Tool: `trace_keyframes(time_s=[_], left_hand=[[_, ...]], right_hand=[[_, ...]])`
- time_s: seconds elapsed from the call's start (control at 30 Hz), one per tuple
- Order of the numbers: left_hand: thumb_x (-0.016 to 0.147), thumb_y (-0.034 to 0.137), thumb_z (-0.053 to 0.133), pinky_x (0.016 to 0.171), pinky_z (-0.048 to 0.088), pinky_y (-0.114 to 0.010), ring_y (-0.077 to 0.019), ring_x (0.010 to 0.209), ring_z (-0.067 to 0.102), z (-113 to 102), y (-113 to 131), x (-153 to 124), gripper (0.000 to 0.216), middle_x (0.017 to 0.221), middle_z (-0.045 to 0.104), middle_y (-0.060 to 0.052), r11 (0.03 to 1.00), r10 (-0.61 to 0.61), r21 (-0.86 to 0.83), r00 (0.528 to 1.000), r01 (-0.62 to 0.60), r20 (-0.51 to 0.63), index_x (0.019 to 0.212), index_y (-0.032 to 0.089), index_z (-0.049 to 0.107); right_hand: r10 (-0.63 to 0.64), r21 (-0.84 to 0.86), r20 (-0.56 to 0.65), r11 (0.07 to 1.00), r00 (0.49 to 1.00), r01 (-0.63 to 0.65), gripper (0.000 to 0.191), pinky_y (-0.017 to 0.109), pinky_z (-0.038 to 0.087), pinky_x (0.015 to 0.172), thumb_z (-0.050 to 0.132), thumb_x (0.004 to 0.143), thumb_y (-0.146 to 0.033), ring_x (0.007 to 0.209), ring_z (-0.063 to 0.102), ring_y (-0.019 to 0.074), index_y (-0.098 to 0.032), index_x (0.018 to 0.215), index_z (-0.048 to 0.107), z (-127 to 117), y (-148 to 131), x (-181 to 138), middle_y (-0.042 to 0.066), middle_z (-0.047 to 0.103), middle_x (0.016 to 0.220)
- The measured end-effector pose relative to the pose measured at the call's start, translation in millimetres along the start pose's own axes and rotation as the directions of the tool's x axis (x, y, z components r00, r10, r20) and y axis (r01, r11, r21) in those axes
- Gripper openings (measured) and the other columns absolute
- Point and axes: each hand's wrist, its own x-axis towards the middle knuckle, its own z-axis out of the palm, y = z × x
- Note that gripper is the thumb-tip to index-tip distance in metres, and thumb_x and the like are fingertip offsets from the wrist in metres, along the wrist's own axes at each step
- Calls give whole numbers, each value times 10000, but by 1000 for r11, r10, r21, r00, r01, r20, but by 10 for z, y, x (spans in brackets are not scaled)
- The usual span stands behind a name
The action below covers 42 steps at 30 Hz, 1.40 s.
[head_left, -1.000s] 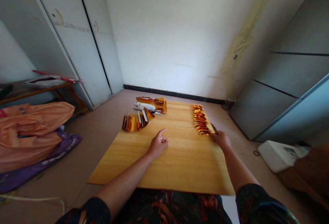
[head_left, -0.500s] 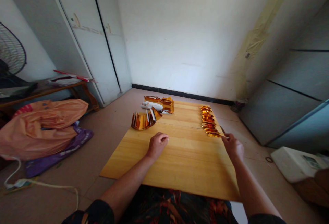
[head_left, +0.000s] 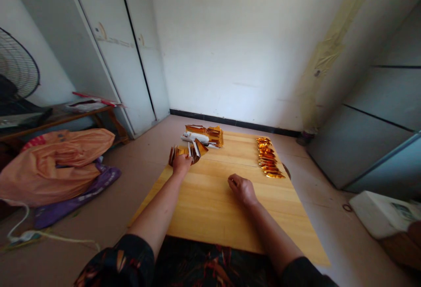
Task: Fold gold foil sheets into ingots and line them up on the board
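My left hand (head_left: 182,164) reaches to the near edge of a curved stack of gold foil paper (head_left: 197,152) with white undersides. Its fingers are closed on the paper; their tips are partly hidden by the stack. Over the middle of the wooden board (head_left: 210,203) is my right hand (head_left: 243,189), curled with fingers together, and nothing shows in it. A row of folded gold foil pieces (head_left: 268,159) lies along the board's right side, beyond my right hand.
Behind the stack lie more gold foil sheets (head_left: 215,134) and a white roll-shaped packet (head_left: 195,137). Orange and purple bags (head_left: 75,159) rest on the floor at left. At right are a white box (head_left: 378,214) and a grey cabinet (head_left: 368,138).
My left hand has moved forward and left onto the foil stack. My right hand has left the row of folded pieces and come back toward the board's middle.
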Motion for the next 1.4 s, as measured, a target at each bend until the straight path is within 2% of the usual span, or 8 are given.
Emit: trace_keyframes(time_s=[0.2,0.43,0.63,0.77,0.9,1.07,1.23,1.4], left_hand=[[750,212,473,553,343,-282,-217,653,578,7,-4,-33,227,625,631,-76,1000,5,4,998,-5,-57,645,162,667],[749,366,527,581,382,-271,-192,649,555,0,-47,-109,259,644,614,-44,992,-37,-127,976,10,-216,689,148,654],[759,281,513,813,438,-279,-186,853,567,-166,205,-426,127,872,623,-49,930,183,-227,901,-289,-394,742,188,598],[759,315,523,749,471,-258,-155,794,576,-116,491,-792,119,820,593,-16,730,286,-567,924,-382,-255,774,198,504],[749,394,560,703,504,-261,-148,804,598,68,703,-1079,242,836,600,-11,482,169,-868,985,-115,-37,810,194,438],[739,374,589,783,515,-317,-197,939,623,290,823,-1345,305,977,644,-74,298,140,-950,980,96,143,933,157,498],[688,274,633,845,492,-330,-233,972,622,359,833,-1503,366,1010,680,-83,339,222,-931,950,138,222,1024,137,590],[613,238,687,871,479,-346,-236,942,631,347,771,-1559,360,941,698,-63,378,221,-902,925,209,308,953,138,621]], right_hand=[[-33,-21,69,999,997,35,222,185,382,614,442,877,-258,706,641,137,-232,841,659,115,-120,-28,16,709,794],[-38,-6,69,999,997,39,224,196,394,625,440,874,-256,711,639,144,-233,834,659,153,-89,-46,17,707,796],[-1,98,47,995,999,-3,235,205,415,642,434,872,-292,702,627,141,-228,829,656,149,-58,-30,17,698,779],[86,328,2,941,996,-82,247,229,454,659,451,856,-365,721,619,149,-204,851,638,110,-31,-4,23,682,775],[100,528,-10,845,995,-79,411,231,484,579,562,773,-384,602,576,115,-191,1136,543,84,-128,-10,18,663,850],[151,545,-148,837,977,-47,727,254,532,606,569,721,-237,619,595,91,-245,1392,288,151,-297,12,93,529,1247],[72,448,-314,890,947,81,544,336,501,894,490,749,-132,1162,514,224,-218,1286,484,235,-197,77,122,440,1345],[23,337,-358,935,933,107,471,359,443,990,383,809,-101,1202,490,200,-216,1230,561,181,-19,68,103,514,1282]])
